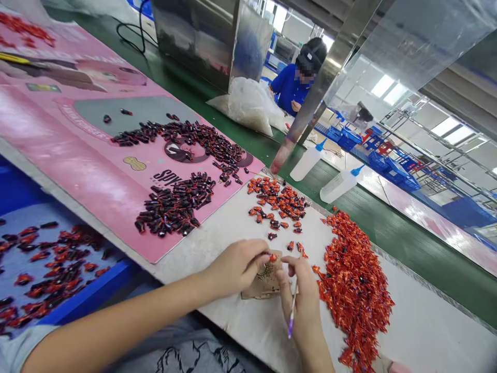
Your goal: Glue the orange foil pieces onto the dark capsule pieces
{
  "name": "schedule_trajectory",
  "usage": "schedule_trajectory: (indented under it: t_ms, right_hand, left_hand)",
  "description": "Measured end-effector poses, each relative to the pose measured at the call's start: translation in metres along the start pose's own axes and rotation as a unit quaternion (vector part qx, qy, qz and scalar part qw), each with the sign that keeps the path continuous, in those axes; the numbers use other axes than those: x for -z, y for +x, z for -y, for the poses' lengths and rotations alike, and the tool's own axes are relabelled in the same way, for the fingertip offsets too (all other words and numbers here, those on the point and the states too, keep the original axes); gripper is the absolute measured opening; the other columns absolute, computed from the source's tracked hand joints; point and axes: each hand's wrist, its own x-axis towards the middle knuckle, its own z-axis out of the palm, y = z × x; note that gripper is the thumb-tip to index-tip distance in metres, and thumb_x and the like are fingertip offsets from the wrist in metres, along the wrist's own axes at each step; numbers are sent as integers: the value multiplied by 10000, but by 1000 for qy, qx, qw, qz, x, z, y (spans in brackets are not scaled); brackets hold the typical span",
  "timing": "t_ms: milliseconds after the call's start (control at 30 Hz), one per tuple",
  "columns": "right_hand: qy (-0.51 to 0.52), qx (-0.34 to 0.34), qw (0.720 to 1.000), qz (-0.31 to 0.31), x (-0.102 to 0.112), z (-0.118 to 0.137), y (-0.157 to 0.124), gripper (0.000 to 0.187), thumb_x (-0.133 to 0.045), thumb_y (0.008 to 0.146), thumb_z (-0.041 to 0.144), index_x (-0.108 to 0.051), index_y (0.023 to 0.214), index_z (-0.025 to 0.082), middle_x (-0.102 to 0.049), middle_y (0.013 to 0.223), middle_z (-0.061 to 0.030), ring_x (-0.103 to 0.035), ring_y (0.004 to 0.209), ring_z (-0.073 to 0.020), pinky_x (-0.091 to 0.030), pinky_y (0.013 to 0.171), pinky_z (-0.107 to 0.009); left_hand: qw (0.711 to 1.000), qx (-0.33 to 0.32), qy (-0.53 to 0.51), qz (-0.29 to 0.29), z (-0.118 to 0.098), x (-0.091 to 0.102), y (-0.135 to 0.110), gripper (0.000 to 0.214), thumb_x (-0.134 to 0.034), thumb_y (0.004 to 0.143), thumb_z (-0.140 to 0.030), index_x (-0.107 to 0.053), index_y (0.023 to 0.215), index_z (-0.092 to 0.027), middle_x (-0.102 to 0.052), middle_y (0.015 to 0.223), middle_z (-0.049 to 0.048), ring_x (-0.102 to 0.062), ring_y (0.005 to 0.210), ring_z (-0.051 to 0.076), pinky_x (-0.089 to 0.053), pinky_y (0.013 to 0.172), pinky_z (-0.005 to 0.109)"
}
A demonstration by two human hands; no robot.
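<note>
Left hand [236, 267] pinches red piece [273, 257] — right hand [305, 305] grips purple stick [291, 317].

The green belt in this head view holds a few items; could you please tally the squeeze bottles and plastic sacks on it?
Plastic squeeze bottles: 2
White plastic sacks: 1
Total: 3
</note>
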Motion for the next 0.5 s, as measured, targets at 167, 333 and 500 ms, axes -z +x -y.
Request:
schedule_trajectory:
  t_ms: [167,333,500]
  right_hand:
    - [-26,-54,997,-56,4,-17,1,309,-464,975,443,-654,1020,203,-584,722,-20,-583,654,-188,-471,614,-295]
    - [57,-120,988,-80,-2,-18,-4,370,-368,1006,424,-586,1240,238,-642,992,-85,-620,898,-231,-479,751,-345]
    - [114,-91,978,-151,-6,-20,-7,191,-453,952,308,-575,1076,227,-590,909,-47,-569,821,-206,-452,756,-349]
  left_hand:
    - [981,79,176,18,10,15,41,234,-425,887,-7,-618,948,-123,-698,962,155,-677,884,299,-445,797,406]
    - [956,120,268,13,16,36,27,311,-426,884,11,-640,1066,-125,-692,1045,152,-668,962,305,-427,819,414]
    - [924,168,342,9,40,69,-12,353,-411,854,25,-682,1037,-110,-682,1059,189,-641,1015,358,-430,809,449]
